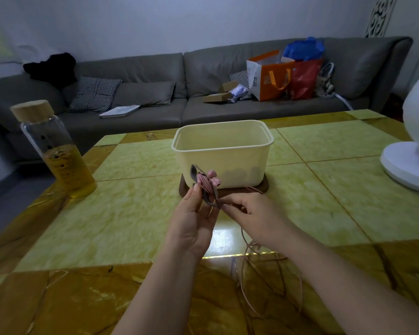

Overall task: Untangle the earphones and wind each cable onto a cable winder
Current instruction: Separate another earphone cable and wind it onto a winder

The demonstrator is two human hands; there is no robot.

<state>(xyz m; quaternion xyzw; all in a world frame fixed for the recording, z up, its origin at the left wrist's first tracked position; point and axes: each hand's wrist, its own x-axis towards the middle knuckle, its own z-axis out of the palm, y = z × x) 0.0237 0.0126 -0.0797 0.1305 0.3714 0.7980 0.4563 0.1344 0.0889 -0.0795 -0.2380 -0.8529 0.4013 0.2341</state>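
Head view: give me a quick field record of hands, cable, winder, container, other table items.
left hand: pinches the grey strap-shaped cable winder, held above the table
wound part: pink earphone cable coils and pink earbuds on the winder
right hand: pinches the cable beside the winder
loose pink cable: trails down in loops onto the yellow marbled tabletop
container: cream plastic tub, open, on a dark brown base
left side: glass bottle of yellow liquid, wooden cap
right side: white fan
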